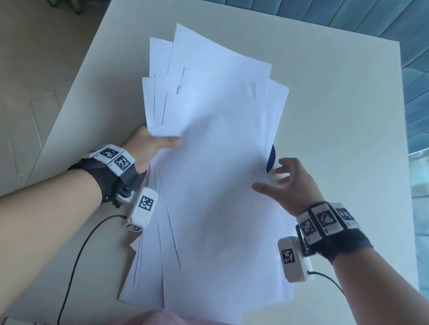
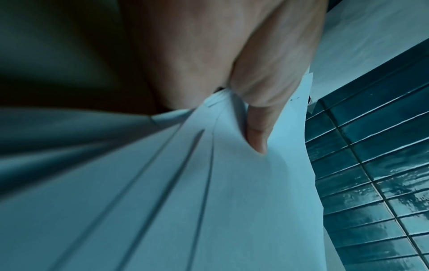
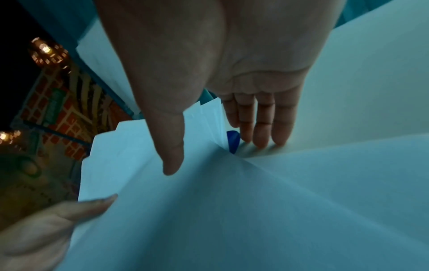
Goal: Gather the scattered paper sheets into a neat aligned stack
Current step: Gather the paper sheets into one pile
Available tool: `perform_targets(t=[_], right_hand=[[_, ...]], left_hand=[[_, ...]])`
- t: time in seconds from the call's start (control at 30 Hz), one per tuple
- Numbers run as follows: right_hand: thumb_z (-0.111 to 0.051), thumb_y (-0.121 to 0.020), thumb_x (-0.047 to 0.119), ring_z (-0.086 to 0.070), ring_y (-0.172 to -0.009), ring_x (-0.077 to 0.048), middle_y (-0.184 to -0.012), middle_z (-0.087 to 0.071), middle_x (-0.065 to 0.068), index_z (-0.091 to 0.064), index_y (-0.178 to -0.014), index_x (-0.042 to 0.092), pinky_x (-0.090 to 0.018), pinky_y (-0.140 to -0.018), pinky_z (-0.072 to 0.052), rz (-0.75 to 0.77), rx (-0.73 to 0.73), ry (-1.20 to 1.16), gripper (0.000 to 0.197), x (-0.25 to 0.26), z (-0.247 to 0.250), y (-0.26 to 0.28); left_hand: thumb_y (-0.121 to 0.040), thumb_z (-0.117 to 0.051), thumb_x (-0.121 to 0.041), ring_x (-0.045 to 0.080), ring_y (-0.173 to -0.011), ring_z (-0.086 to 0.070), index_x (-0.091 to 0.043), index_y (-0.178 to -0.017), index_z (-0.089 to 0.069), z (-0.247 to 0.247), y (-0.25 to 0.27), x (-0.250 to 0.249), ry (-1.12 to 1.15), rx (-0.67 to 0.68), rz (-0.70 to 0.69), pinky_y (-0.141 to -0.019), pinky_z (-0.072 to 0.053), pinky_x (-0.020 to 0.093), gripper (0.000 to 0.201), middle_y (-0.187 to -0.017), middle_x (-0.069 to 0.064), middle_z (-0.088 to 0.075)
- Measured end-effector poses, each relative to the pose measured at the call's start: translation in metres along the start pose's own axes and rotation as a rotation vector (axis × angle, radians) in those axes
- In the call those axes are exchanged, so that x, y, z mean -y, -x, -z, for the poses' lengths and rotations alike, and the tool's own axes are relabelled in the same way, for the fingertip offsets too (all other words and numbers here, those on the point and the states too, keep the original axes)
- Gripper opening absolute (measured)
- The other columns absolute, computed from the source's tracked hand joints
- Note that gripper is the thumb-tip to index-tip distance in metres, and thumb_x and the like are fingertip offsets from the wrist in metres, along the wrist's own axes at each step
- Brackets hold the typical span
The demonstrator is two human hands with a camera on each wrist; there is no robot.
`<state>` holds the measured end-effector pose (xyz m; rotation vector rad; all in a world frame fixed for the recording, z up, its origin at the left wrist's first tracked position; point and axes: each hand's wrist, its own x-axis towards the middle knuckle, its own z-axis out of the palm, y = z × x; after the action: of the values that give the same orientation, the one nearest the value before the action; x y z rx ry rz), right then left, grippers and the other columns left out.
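A fanned, uneven bundle of white paper sheets (image 1: pixel 212 167) runs down the middle of the white table (image 1: pixel 342 98), its edges offset at the far and near ends. My left hand (image 1: pixel 154 144) grips the bundle's left edge, thumb (image 2: pixel 257 135) pressed on top of the sheets (image 2: pixel 209 201) and the fingers hidden below. My right hand (image 1: pixel 285 182) is at the bundle's right edge with fingers spread. Its thumb (image 3: pixel 173 155) lies over the sheets (image 3: pixel 232 210) and its fingertips (image 3: pixel 261 141) touch down beside them.
A small dark blue object (image 1: pixel 271 159) peeks out from under the right edge of the sheets, by my right fingertips; it also shows as a blue object (image 3: pixel 232 141) in the right wrist view. A blue slatted wall (image 1: pixel 315 2) stands behind the table. Wrist-camera cables hang near the front edge.
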<state>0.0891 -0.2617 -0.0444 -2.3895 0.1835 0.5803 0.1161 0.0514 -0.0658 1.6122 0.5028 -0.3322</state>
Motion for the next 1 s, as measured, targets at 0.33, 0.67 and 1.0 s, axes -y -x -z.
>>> perform_targets(t=[0.33, 0.67, 1.0], right_hand=[[-0.083, -0.063, 0.036, -0.057, -0.095, -0.02, -0.101, -0.057, 0.0, -0.055, -0.111, 0.02, -0.03, -0.077, -0.043, -0.065, 0.244, 0.186, 0.058, 0.004, 0.013, 0.009], [-0.065, -0.081, 0.01, -0.058, -0.08, -0.024, -0.089, -0.063, -0.007, -0.06, -0.096, 0.012, -0.028, -0.065, -0.041, -0.026, 0.142, -0.043, 0.016, 0.005, -0.001, -0.004], [-0.065, -0.082, 0.012, -0.055, -0.078, -0.023, -0.086, -0.06, -0.004, -0.056, -0.093, 0.016, -0.025, -0.056, -0.038, -0.068, 0.063, -0.095, 0.015, 0.004, -0.01, -0.013]], left_hand=[[-0.081, -0.076, -0.011, 0.009, -0.081, -0.068, -0.016, -0.095, -0.07, 0.018, 0.021, -0.001, 0.12, -0.034, -0.02, -0.079, -0.05, 0.02, 0.017, -0.09, -0.006, -0.074], [-0.084, -0.072, -0.027, 0.028, -0.098, -0.067, -0.01, -0.11, -0.063, -0.001, 0.039, 0.005, 0.183, -0.02, 0.26, -0.082, -0.053, 0.039, 0.032, -0.109, 0.009, -0.066], [-0.062, -0.085, -0.037, 0.029, -0.124, -0.058, -0.007, -0.135, -0.054, 0.01, 0.044, 0.016, 0.505, 0.271, 0.254, -0.097, -0.05, 0.045, 0.085, -0.131, 0.013, -0.062]])
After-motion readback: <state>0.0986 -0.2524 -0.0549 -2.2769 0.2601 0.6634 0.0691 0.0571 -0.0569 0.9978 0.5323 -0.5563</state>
